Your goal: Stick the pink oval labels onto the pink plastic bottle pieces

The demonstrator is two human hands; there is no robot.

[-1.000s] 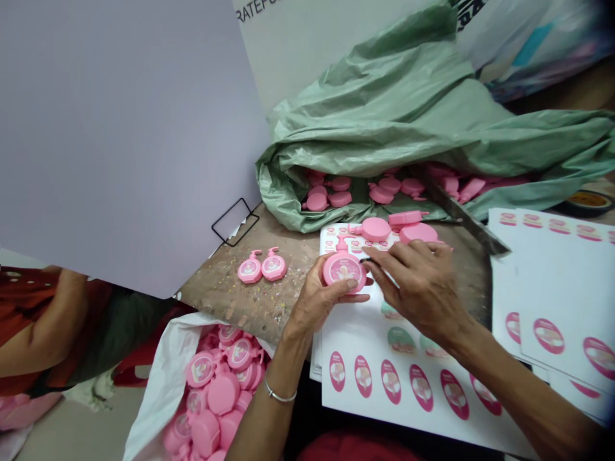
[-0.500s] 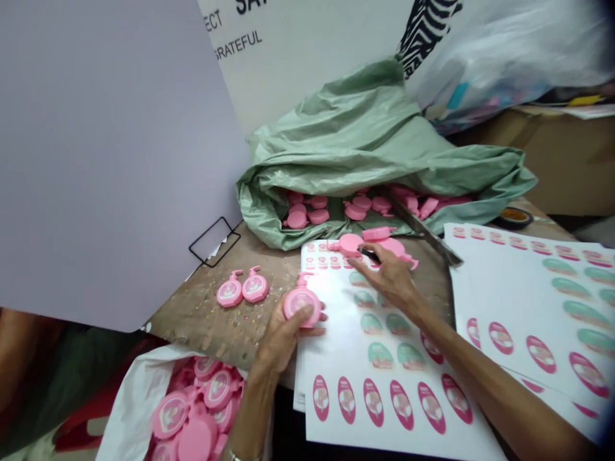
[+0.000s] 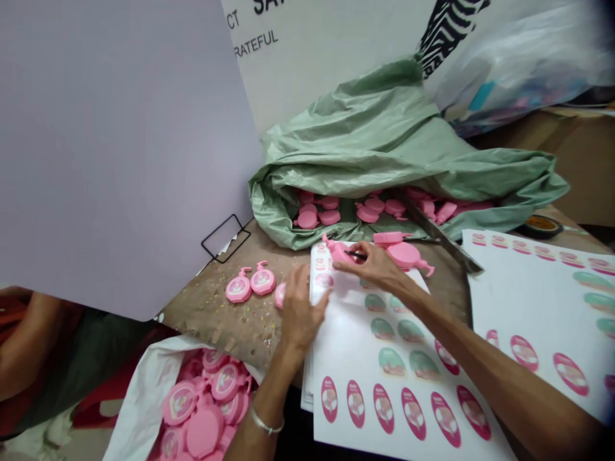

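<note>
My left hand (image 3: 302, 314) is over the left edge of a sheet of stickers (image 3: 346, 342), thumb spread from the fingers. A small pink pump-bottle-shaped piece (image 3: 279, 294) lies on the table beside it, mostly hidden behind the fingers. My right hand (image 3: 377, 266) pinches a slim black tool (image 3: 356, 255), its exact kind unclear. Just by that tool, a plain pink pump-bottle piece (image 3: 339, 251) rests on the sheet's top end. A pinkish sticker (image 3: 325, 280) shows just below it. Two pieces with picture labels (image 3: 263, 281) stand side by side farther left.
Behind, a green sack (image 3: 346, 153) lies open with several pink pieces inside. A long metal blade (image 3: 449, 244) sticks out of it. More sticker sheets (image 3: 523, 301) lie right. A white bag (image 3: 139, 390) of labelled pieces is front left. Another person's arm (image 3: 33, 326) shows far left.
My left hand has put the labelled pink piece down on the table at left and moved to the sheet. My right hand has shifted slightly left with the tool; the plain piece beside it has turned.
</note>
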